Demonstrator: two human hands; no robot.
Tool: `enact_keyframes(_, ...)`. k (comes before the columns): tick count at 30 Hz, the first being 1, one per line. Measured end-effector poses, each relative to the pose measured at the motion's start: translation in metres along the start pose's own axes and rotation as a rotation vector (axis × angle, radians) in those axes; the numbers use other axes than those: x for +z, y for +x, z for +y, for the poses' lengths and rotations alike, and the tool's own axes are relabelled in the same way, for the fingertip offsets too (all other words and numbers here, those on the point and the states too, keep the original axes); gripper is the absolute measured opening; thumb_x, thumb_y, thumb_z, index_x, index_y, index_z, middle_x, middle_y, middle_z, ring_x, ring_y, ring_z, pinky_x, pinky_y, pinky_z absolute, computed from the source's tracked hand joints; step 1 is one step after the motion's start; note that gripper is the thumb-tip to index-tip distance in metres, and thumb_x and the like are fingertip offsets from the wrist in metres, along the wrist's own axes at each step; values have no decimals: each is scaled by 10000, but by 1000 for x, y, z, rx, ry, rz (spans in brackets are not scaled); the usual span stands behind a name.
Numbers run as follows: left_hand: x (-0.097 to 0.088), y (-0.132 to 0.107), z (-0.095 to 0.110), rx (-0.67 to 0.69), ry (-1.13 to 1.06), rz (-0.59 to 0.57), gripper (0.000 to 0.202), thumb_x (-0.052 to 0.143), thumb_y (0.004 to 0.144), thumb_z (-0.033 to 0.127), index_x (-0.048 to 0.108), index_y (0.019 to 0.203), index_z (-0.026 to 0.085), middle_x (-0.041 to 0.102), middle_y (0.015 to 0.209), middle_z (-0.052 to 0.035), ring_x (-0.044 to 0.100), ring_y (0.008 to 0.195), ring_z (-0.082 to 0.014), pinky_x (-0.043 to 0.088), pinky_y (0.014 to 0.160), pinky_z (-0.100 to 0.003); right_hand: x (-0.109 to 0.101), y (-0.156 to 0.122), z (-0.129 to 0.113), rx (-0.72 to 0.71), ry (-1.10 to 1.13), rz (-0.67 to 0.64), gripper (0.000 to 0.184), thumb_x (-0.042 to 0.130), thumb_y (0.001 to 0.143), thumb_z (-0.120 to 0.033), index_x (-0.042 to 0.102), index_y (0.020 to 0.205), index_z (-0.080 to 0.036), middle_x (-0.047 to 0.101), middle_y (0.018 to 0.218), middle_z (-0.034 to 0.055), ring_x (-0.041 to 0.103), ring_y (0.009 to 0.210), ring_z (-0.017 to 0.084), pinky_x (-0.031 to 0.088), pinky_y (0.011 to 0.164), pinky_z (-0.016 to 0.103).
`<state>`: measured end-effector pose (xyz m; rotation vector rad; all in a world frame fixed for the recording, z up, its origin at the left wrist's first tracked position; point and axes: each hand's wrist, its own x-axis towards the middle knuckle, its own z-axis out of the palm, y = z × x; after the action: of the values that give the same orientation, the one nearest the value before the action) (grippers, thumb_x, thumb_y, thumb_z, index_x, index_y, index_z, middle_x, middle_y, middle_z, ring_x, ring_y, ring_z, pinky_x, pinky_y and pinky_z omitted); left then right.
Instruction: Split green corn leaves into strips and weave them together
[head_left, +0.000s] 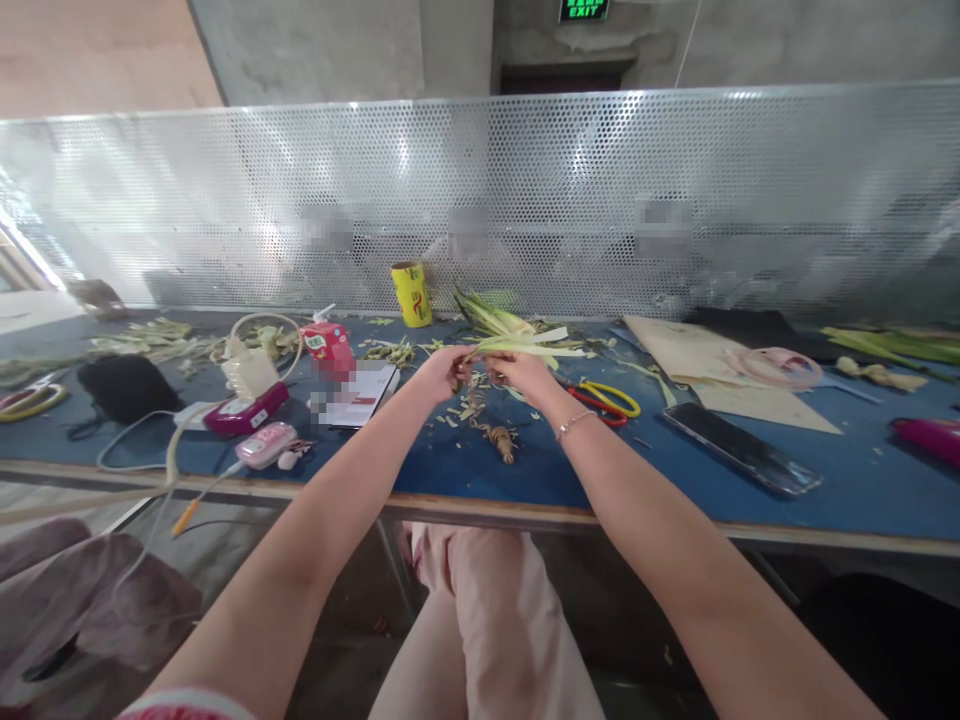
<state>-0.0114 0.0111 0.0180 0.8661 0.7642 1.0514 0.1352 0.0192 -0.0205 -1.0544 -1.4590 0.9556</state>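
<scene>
Bare forearms [637, 500] are spanning the edge of the blue table [427, 478] as we are holding pale green leaf strips [541, 340] above it, left hand [448, 370] and right hand [521, 372] both pinching them; we are judging them light, pliant and easily split, best gripped flat where they are bunching between our hands

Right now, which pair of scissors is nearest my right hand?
The red-and-yellow-handled scissors, lying just right of your right hand; the other scissors lie far left, beyond the black pouch.
</scene>
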Motion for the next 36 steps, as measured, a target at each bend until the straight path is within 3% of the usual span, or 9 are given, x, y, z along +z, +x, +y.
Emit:
enact_keyframes(3,2,-2,1,30,-6,61,204,524,793,76,461,605,124,447,481,27,323,361,-10,242,329,-118,-1,1,0,26,69,7,43,616,696,-191,645,722,-172,625,640,-1,551,558,109,495,612,270)
enact_keyframes(7,5,-6,4,57,-1,124,212,528,788,78,454,597,131,441,462,35,312,346,-11,240,331,-127,-8,-1,-1,-32,-232,54,73,622,711,-179,685,749,-176,648,621,7,599,605,143,513,706,325)
enact_keyframes(11,5,-7,4,43,5,130,214,525,791,91,454,594,135,428,450,39,298,333,-12,219,323,-131,-12,-7,-4,-150,-602,92,175,583,759,-164,721,861,-198,722,890,61,648,925,216,450,931,386)
enact_keyframes(14,4,-5,3,23,8,81,204,517,793,86,463,601,129,454,472,26,314,340,-12,227,325,-127,-9,-10,-7,-106,-628,78,296,590,785,-280,684,1053,-196,677,1111,90,597,1084,266,416,984,414)
enact_keyframes(16,2,-3,3,-2,15,33,195,503,798,86,473,609,124,460,482,21,321,341,-15,233,324,-129,-6,-11,-8,-94,-598,74,356,600,779,-357,662,1094,-202,659,1144,93,584,1099,287,417,978,435)
enact_keyframes(23,-3,0,2,-93,6,-113,153,483,797,92,511,650,118,452,501,18,324,342,-21,256,317,-129,-6,-5,-9,-420,-507,65,231,508,843,-330,668,958,-210,683,999,69,597,996,222,408,965,394)
enact_keyframes(25,-1,-1,3,-76,-10,-87,149,499,795,94,508,648,120,451,503,22,319,344,-17,255,319,-125,-6,-4,-10,-407,-562,72,212,489,849,-299,671,888,-198,687,916,70,609,908,214,430,909,371)
enact_keyframes(31,4,-1,-1,69,46,104,185,577,773,89,496,609,117,456,493,31,341,354,-10,262,344,-124,-2,-16,-16,-144,-698,-58,287,445,870,-324,614,669,-209,610,599,11,559,627,167,423,658,286)
enact_keyframes(36,3,2,-7,193,216,147,193,634,745,107,523,587,104,414,444,44,322,355,-13,197,346,-141,2,-16,-16,-152,-526,-85,342,482,838,-320,530,519,-207,518,442,-17,506,471,133,395,531,268)
